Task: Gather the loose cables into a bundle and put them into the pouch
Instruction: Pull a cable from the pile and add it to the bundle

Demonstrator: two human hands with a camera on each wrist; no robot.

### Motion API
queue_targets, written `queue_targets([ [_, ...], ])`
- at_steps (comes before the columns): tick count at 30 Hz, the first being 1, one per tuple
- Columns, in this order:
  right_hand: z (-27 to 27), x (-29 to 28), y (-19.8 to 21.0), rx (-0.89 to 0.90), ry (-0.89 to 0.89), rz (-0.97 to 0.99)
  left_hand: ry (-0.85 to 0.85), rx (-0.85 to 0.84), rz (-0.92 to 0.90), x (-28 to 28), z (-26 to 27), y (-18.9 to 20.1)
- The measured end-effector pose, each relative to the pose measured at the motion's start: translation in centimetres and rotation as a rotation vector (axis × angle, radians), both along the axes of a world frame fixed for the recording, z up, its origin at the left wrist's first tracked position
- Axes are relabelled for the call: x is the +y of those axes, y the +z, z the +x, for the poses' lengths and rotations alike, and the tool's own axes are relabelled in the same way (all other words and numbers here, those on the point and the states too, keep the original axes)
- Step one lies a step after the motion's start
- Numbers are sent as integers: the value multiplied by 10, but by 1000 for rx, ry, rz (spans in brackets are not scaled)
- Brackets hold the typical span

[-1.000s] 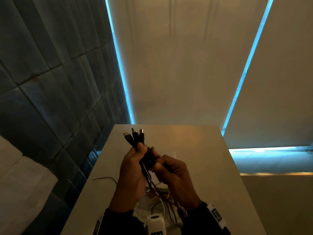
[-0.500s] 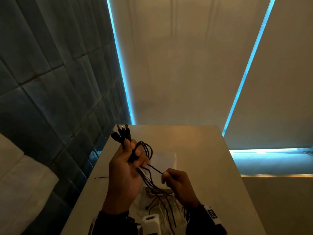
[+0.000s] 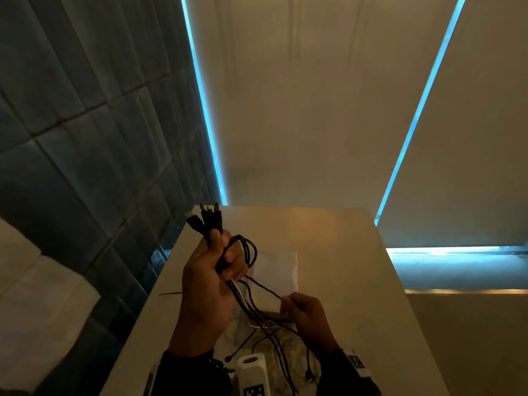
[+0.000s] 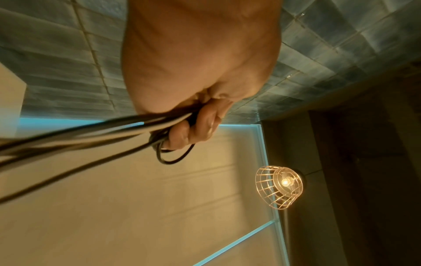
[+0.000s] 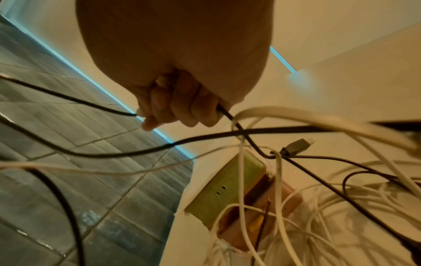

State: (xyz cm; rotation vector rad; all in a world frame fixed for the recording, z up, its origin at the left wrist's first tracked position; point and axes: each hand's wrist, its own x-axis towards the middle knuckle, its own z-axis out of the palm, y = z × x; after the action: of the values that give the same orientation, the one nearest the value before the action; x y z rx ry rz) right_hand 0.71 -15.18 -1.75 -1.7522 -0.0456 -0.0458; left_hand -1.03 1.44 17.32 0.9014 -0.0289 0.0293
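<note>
2 hands, 1 cable bundle, 1 table, 1 lamp

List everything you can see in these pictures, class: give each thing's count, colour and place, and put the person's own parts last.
Cable bundle: several, mostly black, plugs up, in left fist.
Black cable: one, stretched between the hands.
Loose cables: many, white and black, tangled on table.
Table: one, pale.
White cloth: one, on table behind hands.
Green box: one, under cables.
Caged lamp: one, lit.
Left hand: grips bundle.
Right hand: pinches black cable.
</note>
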Motion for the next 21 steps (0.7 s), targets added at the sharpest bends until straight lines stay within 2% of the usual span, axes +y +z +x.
queue_targets([
  [3, 1, -3, 16, -3, -103, 31, 27, 50, 38, -1, 2, -3],
  [7, 0, 3, 66, -75, -148, 175, 50, 122, 74, -7, 3, -7],
  [14, -20, 18, 139, -287, 77, 353, 94, 204, 161, -16, 4, -10],
  [17, -26, 25, 147, -342, 181, 334, 71, 232, 202, -18, 4, -10],
  [21, -26, 27, 143, -303, 296, 326, -20, 216, 105, -15, 2, -7],
])
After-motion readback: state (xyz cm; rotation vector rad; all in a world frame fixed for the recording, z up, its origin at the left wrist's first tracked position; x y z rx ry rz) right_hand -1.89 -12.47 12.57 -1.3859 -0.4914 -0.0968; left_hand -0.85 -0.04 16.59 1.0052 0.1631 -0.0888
